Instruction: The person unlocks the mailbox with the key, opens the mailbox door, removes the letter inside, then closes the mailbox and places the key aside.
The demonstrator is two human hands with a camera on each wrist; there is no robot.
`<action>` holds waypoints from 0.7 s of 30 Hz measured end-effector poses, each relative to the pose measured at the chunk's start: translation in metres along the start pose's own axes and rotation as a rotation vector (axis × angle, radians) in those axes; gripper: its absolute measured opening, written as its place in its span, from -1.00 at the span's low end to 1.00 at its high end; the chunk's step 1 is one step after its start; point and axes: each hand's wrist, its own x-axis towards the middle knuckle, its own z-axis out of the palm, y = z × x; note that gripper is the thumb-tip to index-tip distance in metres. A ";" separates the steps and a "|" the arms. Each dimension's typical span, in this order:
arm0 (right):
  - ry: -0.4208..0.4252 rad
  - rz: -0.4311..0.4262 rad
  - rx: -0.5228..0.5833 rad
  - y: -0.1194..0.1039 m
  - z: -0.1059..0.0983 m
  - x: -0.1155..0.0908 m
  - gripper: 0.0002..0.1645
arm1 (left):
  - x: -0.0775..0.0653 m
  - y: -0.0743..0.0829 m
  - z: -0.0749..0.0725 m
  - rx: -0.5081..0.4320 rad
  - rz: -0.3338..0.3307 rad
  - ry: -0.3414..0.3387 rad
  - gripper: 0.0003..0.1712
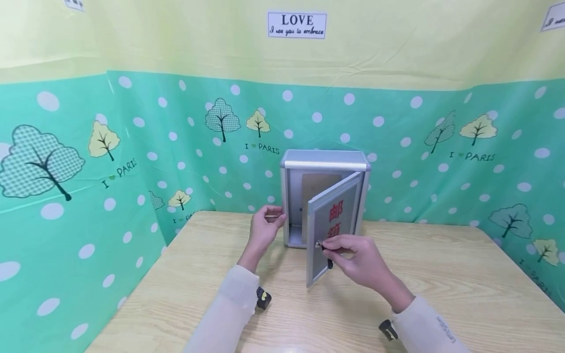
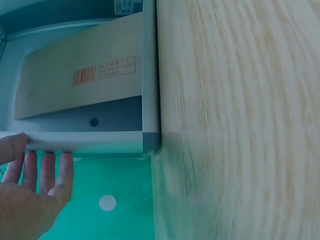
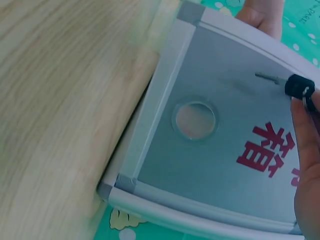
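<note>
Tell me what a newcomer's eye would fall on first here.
Probably the silver box toward the back of the wooden table, its door standing partly open in the head view with red characters on the front. Next, likely, the brown envelope-like paper inside the box, and the right hand pinching a black-headed key in front of the door.
</note>
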 end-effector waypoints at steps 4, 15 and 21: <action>-0.026 -0.001 0.012 0.002 -0.007 -0.001 -0.67 | 0.001 0.000 0.000 -0.007 -0.002 -0.007 -0.68; -0.106 0.102 0.052 -0.002 -0.029 -0.007 -0.71 | 0.000 0.000 0.001 0.004 0.004 -0.008 -0.71; -0.154 0.160 0.050 -0.004 -0.040 -0.009 -0.74 | 0.000 -0.001 0.001 -0.007 0.014 -0.011 -0.69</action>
